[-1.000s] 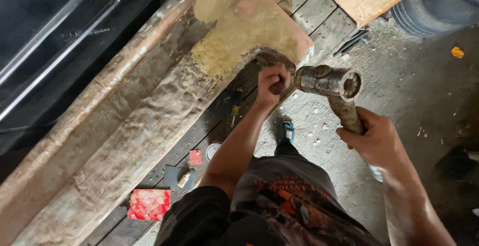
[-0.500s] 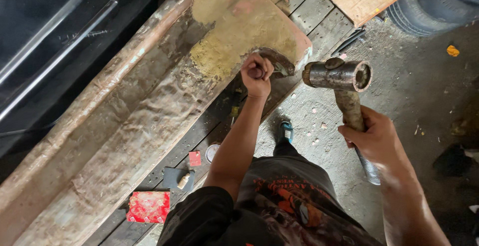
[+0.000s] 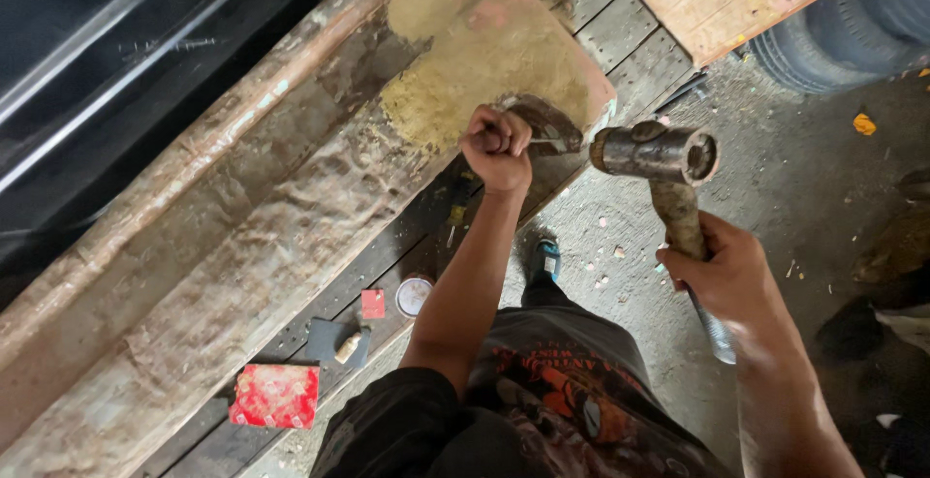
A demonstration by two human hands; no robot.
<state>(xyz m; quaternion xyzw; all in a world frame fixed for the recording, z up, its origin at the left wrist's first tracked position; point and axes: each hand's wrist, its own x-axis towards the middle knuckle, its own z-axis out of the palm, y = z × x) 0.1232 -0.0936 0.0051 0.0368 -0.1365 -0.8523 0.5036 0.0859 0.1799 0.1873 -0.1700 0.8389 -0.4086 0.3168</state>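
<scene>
The left hand (image 3: 498,146) is clenched in a fist around a chisel (image 3: 542,127), the forearm reaching up and away from the body, and it presses the tool against the near end of a long worn panel (image 3: 291,207). The chisel's blade lies flat on the panel's pinkish, filler-smeared end, its long axis running from the fist toward the right. Just to the right, the right hand (image 3: 722,275) grips the handle of a heavy hammer (image 3: 659,154), wrist bent, the metal head raised level with the chisel and apart from it; the handle runs down and to the right into the palm. The panel rests slanted on dark wooden planks (image 3: 620,28). Lower down lie a red box (image 3: 275,395) and a small round lid (image 3: 414,296). A tyre (image 3: 852,32) stands at the upper right.
</scene>
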